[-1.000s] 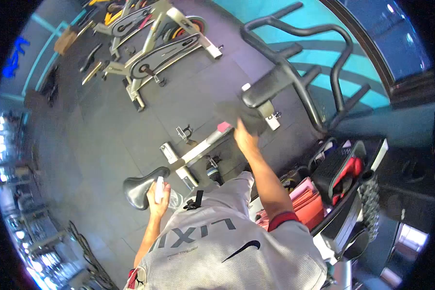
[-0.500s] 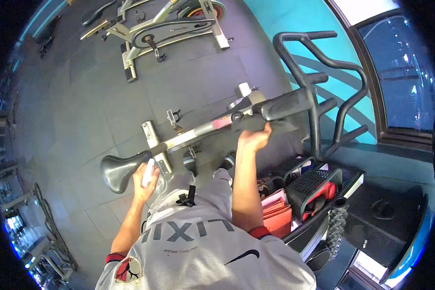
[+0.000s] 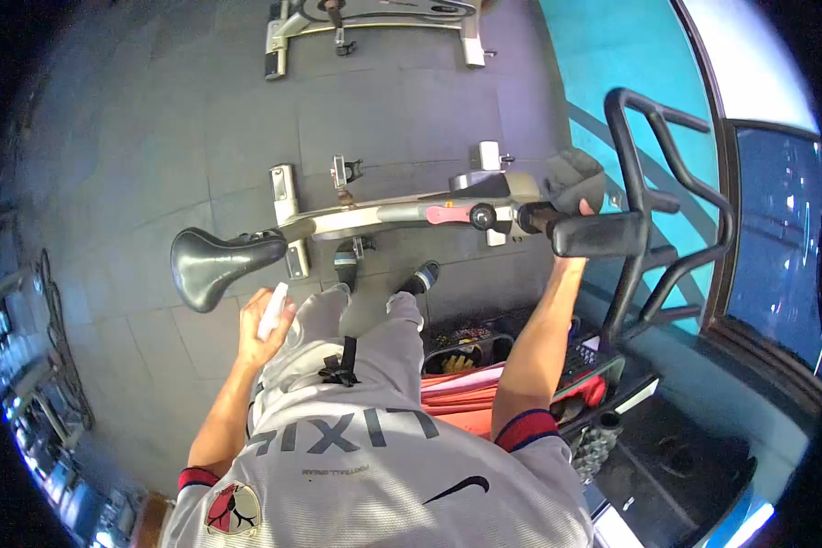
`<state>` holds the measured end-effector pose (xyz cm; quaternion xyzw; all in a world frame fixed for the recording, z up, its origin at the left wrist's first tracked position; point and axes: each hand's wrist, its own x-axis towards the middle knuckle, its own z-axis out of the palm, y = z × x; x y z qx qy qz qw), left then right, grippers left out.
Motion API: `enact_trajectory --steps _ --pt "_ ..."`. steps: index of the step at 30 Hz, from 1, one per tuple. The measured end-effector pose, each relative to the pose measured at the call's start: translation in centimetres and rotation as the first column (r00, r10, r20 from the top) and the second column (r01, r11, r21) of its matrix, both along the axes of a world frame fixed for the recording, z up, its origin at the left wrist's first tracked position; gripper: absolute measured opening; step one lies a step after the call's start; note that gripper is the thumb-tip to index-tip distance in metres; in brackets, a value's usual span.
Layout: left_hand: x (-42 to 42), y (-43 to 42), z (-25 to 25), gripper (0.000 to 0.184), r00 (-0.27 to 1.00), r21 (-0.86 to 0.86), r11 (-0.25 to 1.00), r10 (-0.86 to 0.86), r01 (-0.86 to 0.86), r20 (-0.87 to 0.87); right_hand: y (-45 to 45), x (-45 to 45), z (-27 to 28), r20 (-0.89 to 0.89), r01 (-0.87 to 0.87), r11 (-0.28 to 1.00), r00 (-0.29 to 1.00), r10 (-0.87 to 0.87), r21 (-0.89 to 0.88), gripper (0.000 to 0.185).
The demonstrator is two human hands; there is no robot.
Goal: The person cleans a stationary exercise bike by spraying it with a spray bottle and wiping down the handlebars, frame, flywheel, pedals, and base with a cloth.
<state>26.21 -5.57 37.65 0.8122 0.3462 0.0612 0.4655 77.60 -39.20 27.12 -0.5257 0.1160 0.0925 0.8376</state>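
Note:
My left hand (image 3: 263, 331) is closed around a slim white object (image 3: 272, 312), perhaps a bottle seen from above; its lower part is hidden. It is just below the black saddle (image 3: 219, 265) of an exercise bike (image 3: 365, 216), apart from it. At the bike's front, my right hand (image 3: 585, 209) is partly hidden behind the padded black handlebar (image 3: 603, 235). Its visible fingers press against what looks like a dark grey cloth (image 3: 574, 176) beyond the pad. A pink lever (image 3: 448, 215) and a round black knob (image 3: 482, 216) sit along the frame.
Another exercise bike (image 3: 402, 20) stands farther ahead on the grey tiled floor (image 3: 237, 128). To the right are a turquoise wall (image 3: 639, 55) and a dark window (image 3: 781, 228). A rack with red folded items (image 3: 461, 393) and a ridged roller (image 3: 596, 446) stands by my right side.
My right hand has moved forward and right, from beside the bike's frame to the handlebar's far side, with the dark cloth. The view has shifted; my left hand still holds the white object.

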Motion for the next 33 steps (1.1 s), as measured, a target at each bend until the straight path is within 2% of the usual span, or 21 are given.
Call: enact_trajectory --steps 1,2,3,5,6,8,9,12,13,15,17,19,20,22,23,25,27,29,31,32,33 --pt "-0.2 -0.1 0.0 0.017 1.000 0.006 1.000 -0.009 0.009 -0.023 0.9 -1.1 1.1 0.046 0.001 0.996 0.999 -0.005 0.092 0.039" --pt "-0.2 0.0 0.0 0.017 0.999 0.014 1.000 -0.017 0.018 -0.037 2.0 -3.8 1.9 0.071 0.088 0.994 0.993 -0.092 0.057 0.042" --pt "0.1 0.1 0.0 0.018 1.000 0.011 1.000 -0.002 0.003 -0.021 7.1 -8.8 7.4 0.098 0.175 0.984 0.979 -0.176 0.021 0.046" --pt "0.8 0.2 0.0 0.018 1.000 -0.006 1.000 0.027 -0.026 0.009 7.0 -12.5 6.2 0.004 0.274 0.953 0.961 -0.277 0.131 0.043" --pt "1.5 0.4 0.2 0.017 1.000 -0.016 1.000 0.011 -0.011 0.024 7.9 -14.7 8.6 -0.188 0.338 0.940 0.926 -0.326 0.035 0.042" --pt "3.6 0.6 0.1 0.018 0.990 0.037 0.995 -0.093 0.090 0.101 8.3 -19.6 10.4 -0.349 0.353 0.935 0.874 -0.339 -0.026 0.040" --pt "4.6 0.6 0.2 0.019 0.980 0.068 0.989 -0.142 0.134 0.137 7.4 -21.4 9.3 -0.326 0.315 0.949 0.898 -0.295 0.009 0.039" --pt "7.2 0.5 2.7 0.017 0.967 0.065 0.976 -0.215 0.207 0.139 3.8 -22.7 9.5 -0.318 0.411 0.867 0.892 -0.320 0.282 0.043" --pt "8.0 0.5 3.7 0.016 0.961 0.064 0.970 -0.240 0.233 0.137 3.1 -21.6 9.4 -0.310 0.444 0.848 0.882 -0.355 0.291 0.044" --pt "8.8 0.2 3.7 0.013 0.932 0.116 0.952 -0.303 0.284 0.199 3.1 -18.7 8.1 -0.285 0.390 0.865 0.909 -0.305 0.317 0.047" --pt "8.9 0.0 4.0 0.013 0.924 0.151 0.933 -0.348 0.325 0.161 6.4 -14.7 1.7 -0.293 0.517 0.855 0.813 -0.504 -0.038 0.057" --pt "8.3 0.2 3.6 0.015 0.894 0.157 0.917 -0.395 0.368 0.212 11.5 -13.6 -3.6 -0.377 0.546 0.836 0.765 -0.521 -0.048 0.055" --pt "8.4 0.0 3.6 0.017 0.891 0.185 0.903 -0.418 0.387 0.178 11.1 -15.1 -0.3 -0.459 0.475 0.877 0.796 -0.395 0.069 0.054" --pt "7.9 -0.2 3.3 0.019 0.882 0.187 0.899 -0.430 0.397 0.195 9.9 -21.0 5.5 -0.471 0.388 0.874 0.854 -0.221 0.293 0.049" --pt "7.7 -0.2 3.0 0.020 0.887 0.158 0.907 -0.416 0.390 0.200 9.3 -23.2 6.7 -0.416 0.362 0.846 0.890 -0.188 0.392 0.046" --pt "7.6 -0.6 3.1 0.020 0.907 0.138 0.920 -0.387 0.367 0.167 5.7 -27.1 9.7 -0.427 0.376 0.718 0.896 -0.121 0.586 0.042" --pt "7.3 -1.1 2.4 0.020 0.914 0.173 0.926 -0.366 0.336 0.178 0.7 -29.6 14.3 -0.373 0.414 0.684 0.902 -0.219 0.601 0.043" --pt "7.4 -0.9 0.7 0.019 0.900 0.280 0.916 -0.359 0.289 0.246 -3.2 -30.8 20.6 -0.185 0.425 0.757 0.904 -0.386 0.496 0.046" --pt "8.6 -0.9 1.0 0.019 0.896 0.209 0.912 -0.393 0.352 0.207 -6.2 -30.2 23.2 0.195 0.435 0.865 0.852 -0.485 0.249 0.044" --pt "9.4 -1.2 1.1 0.019 0.891 0.172 0.907 -0.413 0.384 0.189 -7.7 -28.9 23.2 0.193 0.340 0.940 0.925 -0.327 -0.036 0.043" --pt "10.3 -1.8 1.6 0.019 0.885 0.164 0.903 -0.425 0.398 0.188 -8.9 -27.0 22.8 0.139 0.208 0.926 0.975 -0.172 -0.316 0.043"
